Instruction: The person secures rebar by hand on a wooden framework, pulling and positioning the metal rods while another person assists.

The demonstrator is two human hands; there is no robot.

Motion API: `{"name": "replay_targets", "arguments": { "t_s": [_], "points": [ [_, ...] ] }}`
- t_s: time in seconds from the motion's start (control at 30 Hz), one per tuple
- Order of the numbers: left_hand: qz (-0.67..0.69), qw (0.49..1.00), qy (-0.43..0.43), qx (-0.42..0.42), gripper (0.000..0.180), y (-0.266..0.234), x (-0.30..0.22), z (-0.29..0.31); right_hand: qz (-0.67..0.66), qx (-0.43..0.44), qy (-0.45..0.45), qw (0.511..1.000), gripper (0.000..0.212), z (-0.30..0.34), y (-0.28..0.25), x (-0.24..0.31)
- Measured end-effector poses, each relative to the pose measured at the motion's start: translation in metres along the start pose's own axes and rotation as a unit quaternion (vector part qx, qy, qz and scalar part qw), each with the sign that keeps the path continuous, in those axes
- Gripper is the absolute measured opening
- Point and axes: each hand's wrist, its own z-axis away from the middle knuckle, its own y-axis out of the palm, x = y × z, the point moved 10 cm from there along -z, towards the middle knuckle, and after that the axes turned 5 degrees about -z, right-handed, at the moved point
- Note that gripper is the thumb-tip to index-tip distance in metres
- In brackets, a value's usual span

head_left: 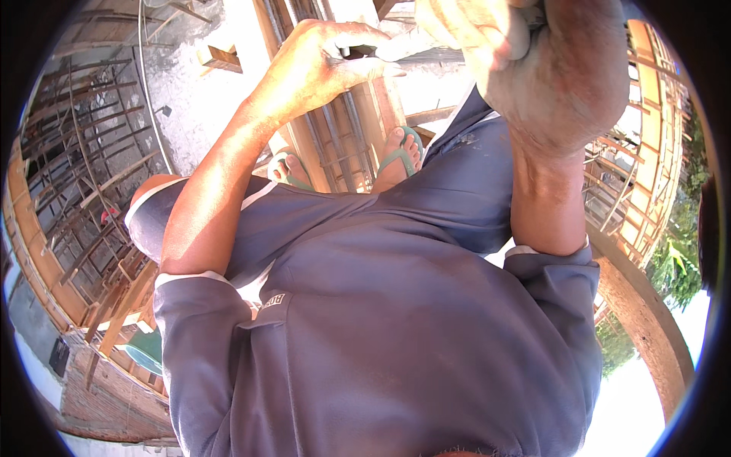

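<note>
My left hand is raised in front of me, thumb and fingers bent toward each other round a small dark gap. Whatever sits in that pinch is too small to make out. Close to the camera, my right hand is curled closed, and one dusty finger reaches left to the left fingertips. What its fist holds, if anything, is hidden. Below the hands, several long steel bars run between wooden boards. My feet, in green sandals, stand on either side of the bars.
A short wooden block lies on the pale rough ground at the upper left. Timber framing spreads down the left, with a green container lower. A thick wooden beam curves along the right, near more framing and green plants.
</note>
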Motion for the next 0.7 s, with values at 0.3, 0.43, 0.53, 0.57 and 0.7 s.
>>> {"name": "replay_targets", "arguments": {
  "t_s": [0.3, 0.43, 0.53, 0.57, 0.7],
  "points": [
    [0.051, 0.996, 0.055, -0.038, 0.025, -0.023, -0.025, 0.002, -0.005, 0.106, -0.039, 0.994, 0.016, -0.018, 0.041, 0.022],
    [0.065, 0.991, 0.106, -0.046, 0.024, -0.039, -0.045, 0.000, -0.007, 0.139, -0.055, 0.989, 0.017, -0.023, 0.049, 0.031],
    [0.058, 0.992, 0.104, -0.040, 0.024, -0.036, -0.040, -0.001, -0.009, 0.162, -0.063, 0.985, 0.019, -0.028, 0.052, 0.034],
    [0.046, 0.995, 0.079, -0.024, 0.024, -0.028, -0.031, -0.002, -0.013, 0.170, -0.062, 0.983, 0.020, -0.031, 0.052, 0.033],
    [0.062, 0.998, -0.012, -0.011, 0.023, 0.002, 0.025, -0.012, 0.037, 0.096, -0.096, 0.990, 0.021, -0.039, 0.033, 0.022]
  ]
}}
